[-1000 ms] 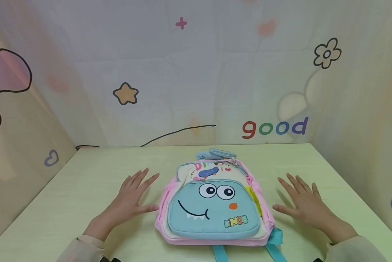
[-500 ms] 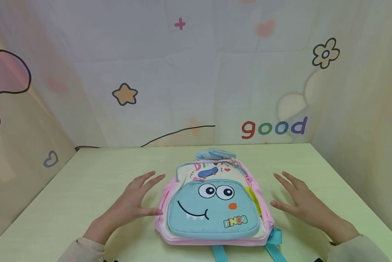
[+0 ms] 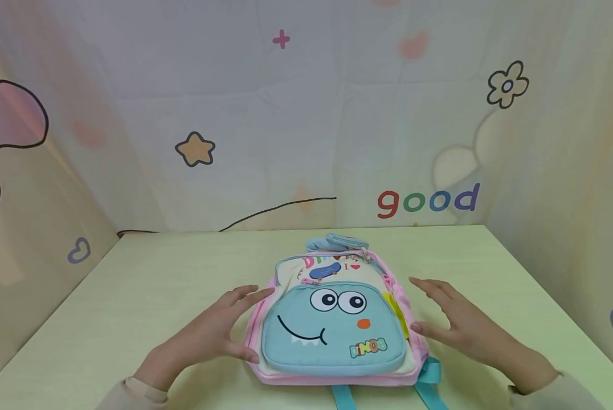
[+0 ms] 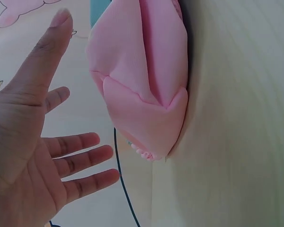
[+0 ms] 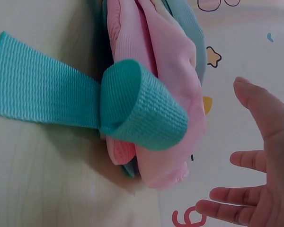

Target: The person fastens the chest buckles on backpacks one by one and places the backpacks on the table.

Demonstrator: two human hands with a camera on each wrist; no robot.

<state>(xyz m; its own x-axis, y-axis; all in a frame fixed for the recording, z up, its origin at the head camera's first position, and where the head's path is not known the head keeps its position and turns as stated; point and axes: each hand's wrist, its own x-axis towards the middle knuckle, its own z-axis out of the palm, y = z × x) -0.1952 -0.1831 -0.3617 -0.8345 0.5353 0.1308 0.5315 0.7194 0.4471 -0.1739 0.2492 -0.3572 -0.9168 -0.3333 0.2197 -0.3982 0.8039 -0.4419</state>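
Note:
A child's backpack lies on its back on the table, its blue front pocket printed with a smiling dinosaur face. Pink side panels show in both wrist views. My left hand is at the bag's left side, fingers spread, thumb and fingertips overlapping the pink edge in the head view. In the left wrist view a gap shows between those fingers and the pink side pocket. On the other side my right hand has its fingers extended toward the bag's right edge. Neither hand holds anything.
Teal straps stick out from the bag's lower right and bottom; one forms a loop in the right wrist view. A pale table lies beneath. A printed cloth backdrop encloses the back and sides.
Both hands have moved inward toward the backpack's sides, the left to the right and slightly down, the right to the left. The backpack stays in place.

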